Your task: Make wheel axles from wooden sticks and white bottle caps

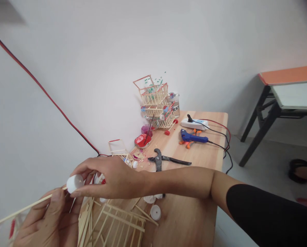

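Note:
My left hand (46,221) pinches a thin wooden stick (22,210) that slants out to the lower left. My right hand (114,180) grips a white bottle cap (75,183) between thumb and fingers. The stick's end meets the cap's side; whether it goes into the cap I cannot tell. Below my hands lies a frame of glued sticks (122,219), with loose sticks (85,224) to its left. Another white cap (156,212) rests on the table by the frame. Just past my right hand stands a small stick cart (122,152), partly hidden by it.
Stacked small stick carts (155,97) stand by the wall on the wooden table (202,212). Nearby are a dish of red paint (142,140), black cutters (158,159), a blue glue gun (194,137) and a power strip (194,124). Cords hang over the right edge.

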Available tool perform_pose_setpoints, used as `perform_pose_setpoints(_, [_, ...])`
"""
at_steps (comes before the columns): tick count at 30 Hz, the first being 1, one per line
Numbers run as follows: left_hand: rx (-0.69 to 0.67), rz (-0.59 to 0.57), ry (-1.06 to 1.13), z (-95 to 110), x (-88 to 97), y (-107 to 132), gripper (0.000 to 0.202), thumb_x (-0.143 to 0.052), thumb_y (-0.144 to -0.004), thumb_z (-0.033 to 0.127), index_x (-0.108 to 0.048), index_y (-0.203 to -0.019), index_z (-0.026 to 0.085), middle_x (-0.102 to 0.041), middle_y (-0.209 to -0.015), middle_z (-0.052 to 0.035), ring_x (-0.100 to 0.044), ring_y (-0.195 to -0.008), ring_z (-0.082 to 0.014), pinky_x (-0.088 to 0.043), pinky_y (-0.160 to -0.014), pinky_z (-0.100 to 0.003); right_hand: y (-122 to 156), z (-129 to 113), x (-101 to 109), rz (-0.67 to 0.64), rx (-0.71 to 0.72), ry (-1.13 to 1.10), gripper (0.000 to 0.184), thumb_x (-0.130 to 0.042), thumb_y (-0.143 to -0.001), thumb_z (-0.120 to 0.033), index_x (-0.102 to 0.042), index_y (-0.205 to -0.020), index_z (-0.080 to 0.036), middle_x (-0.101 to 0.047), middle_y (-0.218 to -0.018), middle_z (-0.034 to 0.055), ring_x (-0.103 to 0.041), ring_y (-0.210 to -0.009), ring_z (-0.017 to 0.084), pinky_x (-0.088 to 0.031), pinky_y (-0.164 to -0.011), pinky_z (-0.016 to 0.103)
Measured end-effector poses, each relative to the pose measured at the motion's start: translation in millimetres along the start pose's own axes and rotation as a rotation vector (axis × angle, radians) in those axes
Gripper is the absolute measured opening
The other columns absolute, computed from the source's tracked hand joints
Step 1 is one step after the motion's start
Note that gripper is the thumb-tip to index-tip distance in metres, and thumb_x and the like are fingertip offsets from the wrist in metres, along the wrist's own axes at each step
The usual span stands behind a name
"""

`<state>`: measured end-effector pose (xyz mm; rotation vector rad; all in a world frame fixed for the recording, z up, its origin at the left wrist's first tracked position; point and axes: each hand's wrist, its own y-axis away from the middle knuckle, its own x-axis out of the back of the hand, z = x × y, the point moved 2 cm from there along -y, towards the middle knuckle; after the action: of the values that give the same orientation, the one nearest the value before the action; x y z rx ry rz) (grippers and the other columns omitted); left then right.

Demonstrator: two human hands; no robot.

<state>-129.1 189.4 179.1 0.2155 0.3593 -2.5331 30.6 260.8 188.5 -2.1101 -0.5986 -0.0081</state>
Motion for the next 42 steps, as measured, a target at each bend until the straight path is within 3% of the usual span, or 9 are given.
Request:
perform_pose_setpoints(9, [-0.008, 0.001, -0.01, -1.1, -1.8, 0.7, 0.031, -0.092, -0.072, 0.046, -0.071, -0.08, 0.025, -0.078, -0.096, 0.0012, -0.073, -0.102, -0.0192, -0.065, -0.096, -0.03, -0.1, 0.7, -1.8, 0.0, -0.011, -0.024, 0.042, -0.071, -0.097, -0.051, -0.067, -0.114, -0.013, -0.077, -0.107, 0.0105, -0.073, -0.093, 0.015, -0.056, -0.09, 0.026])
perform_pose_setpoints(18, [0.015, -0.006, -0.001, 0.9, -0.3, 0.6, 0.031, -0.093, -0.072, 0.046, -0.072, -0.081, 0.025, -0.077, -0.094, 0.002, -0.073, -0.1, -0.0168, -0.064, -0.089, -0.023, 0.0, 0.1, -1.2, -0.025, -0.038, 0.009, 0.04, -0.07, -0.098, -0.05, -0.067, -0.118, -0.015, -0.076, -0.111, 0.0086, -0.072, -0.096, 0.014, -0.055, -0.093, 0.024])
perform_pose_setpoints(30, [-0.004, 0.0, 0.002, 2.6, -2.9, 3.2, 0.031, -0.095, -0.068, 0.045, -0.073, -0.08, 0.026, -0.08, -0.089, 0.0017, -0.075, -0.096, -0.0178, -0.066, -0.08, -0.022, 0.7, 4.3, -3.2, -0.015, -0.019, -0.002, 0.043, -0.07, -0.098, -0.052, -0.067, -0.118, -0.014, -0.077, -0.109, 0.0094, -0.073, -0.094, 0.014, -0.055, -0.09, 0.025])
perform_pose_setpoints(35, [0.014, 0.011, 0.014, 1.6, -0.9, 3.2, 0.029, -0.095, -0.07, 0.042, -0.073, -0.081, 0.026, -0.08, -0.09, 0.0027, -0.075, -0.093, -0.0163, -0.066, -0.085, -0.024, 0.7, 5.9, -4.2, -0.004, -0.029, -0.011, 0.045, -0.071, -0.097, -0.053, -0.068, -0.119, -0.013, -0.077, -0.108, 0.0088, -0.073, -0.094, 0.015, -0.055, -0.09, 0.026])
perform_pose_setpoints(42, [-0.045, 0.055, 0.024, 3.4, -3.8, 5.4, 0.023, -0.092, -0.075, 0.039, -0.074, -0.081, 0.027, -0.078, -0.089, 0.0073, -0.073, -0.095, -0.0126, -0.063, -0.091, -0.023, 3.1, 3.4, -3.3, -0.072, -0.171, -0.052, 0.066, -0.077, -0.092, -0.054, -0.057, -0.144, -0.019, -0.076, -0.118, 0.008, -0.075, -0.101, 0.015, -0.056, -0.093, 0.026])
